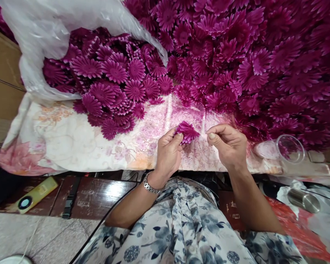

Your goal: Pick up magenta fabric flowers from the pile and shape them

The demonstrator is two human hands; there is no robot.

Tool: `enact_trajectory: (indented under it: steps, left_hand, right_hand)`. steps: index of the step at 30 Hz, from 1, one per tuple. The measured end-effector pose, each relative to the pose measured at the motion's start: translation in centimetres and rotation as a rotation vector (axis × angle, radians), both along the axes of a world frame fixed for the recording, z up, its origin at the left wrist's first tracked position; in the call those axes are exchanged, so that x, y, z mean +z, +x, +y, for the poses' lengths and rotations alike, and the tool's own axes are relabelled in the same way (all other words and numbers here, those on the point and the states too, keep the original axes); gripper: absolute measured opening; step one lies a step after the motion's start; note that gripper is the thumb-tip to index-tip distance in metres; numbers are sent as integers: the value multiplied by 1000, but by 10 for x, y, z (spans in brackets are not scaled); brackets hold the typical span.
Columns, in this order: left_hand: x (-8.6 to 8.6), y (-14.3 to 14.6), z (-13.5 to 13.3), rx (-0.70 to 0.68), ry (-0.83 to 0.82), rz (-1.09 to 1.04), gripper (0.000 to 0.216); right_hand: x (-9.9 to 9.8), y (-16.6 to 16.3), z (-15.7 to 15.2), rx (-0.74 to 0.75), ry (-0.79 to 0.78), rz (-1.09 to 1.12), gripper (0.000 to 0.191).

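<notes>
Between the thumb and fingers of my left hand (169,150) is a magenta artificial flower head (187,132), tilted with its petals toward the right. My right hand (229,145) is just right of the flower, apart from it, thumb and forefinger pinched together. Whatever the pinch may hold is too small to make out. Beyond my left hand, a heap of similar flower heads (114,71) spills from a white plastic bag (49,44). A much larger pile of magenta petal pieces (236,62) covers the back and right of the table.
A floral tablecloth (71,143) with magenta specks covers the table. Near its right front edge lies a clear plastic cup (290,148). On the wooden bench (99,194) rests a yellow phone-like object (37,194). A metal tumbler (304,200) lies at the right.
</notes>
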State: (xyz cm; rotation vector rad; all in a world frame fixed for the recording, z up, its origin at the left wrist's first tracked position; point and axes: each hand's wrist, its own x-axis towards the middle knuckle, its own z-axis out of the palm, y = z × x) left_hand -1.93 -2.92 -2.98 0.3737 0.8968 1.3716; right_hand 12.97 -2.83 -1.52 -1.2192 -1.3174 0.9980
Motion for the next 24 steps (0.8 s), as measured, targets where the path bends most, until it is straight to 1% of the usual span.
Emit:
enact_trajectory:
  steps: [3,5,8,10,11,13,15,17,18,20,22,24]
  left_hand:
    - [1,1,1,17,5,-12,14]
    - [1,3,0,11,17,-8,13]
    - [0,6,-1,-9,36,14,14]
    - [0,6,-1,-19,32,25,15]
    - [1,5,-2,-17,28,30,16]
    - [2,1,-1,-5,20,35,17]
    - [4,-3,-1,10,3,40,15]
    - [5,-5,0,-1,-21,33,15]
    - [5,-5,1,-12,-29,22,15]
    - [6,-2,2,-34,-30,-1,17]
    - [8,2,3,-34,-19,-16,15]
    - [11,6,5,-33,-25,-16,11]
  right_hand:
    - [3,-4,-2,54,10,-53,15]
    - [5,-10,0,51,65,-209,15]
    - [6,-18,8,55,257,-495,12]
    - [5,-16,16,70,364,-570,9]
    - [4,-12,20,51,392,-593,11]
    - [2,2,27,-57,415,-696,14]
    - [1,18,31,-178,416,-895,15]
    - [2,26,30,-241,421,-1054,22]
    - [3,26,29,-249,434,-1066,27]
    - [6,17,25,-188,471,-966,31]
    - [9,2,22,-15,480,-815,23]
    - [10,-11,23,132,441,-699,9]
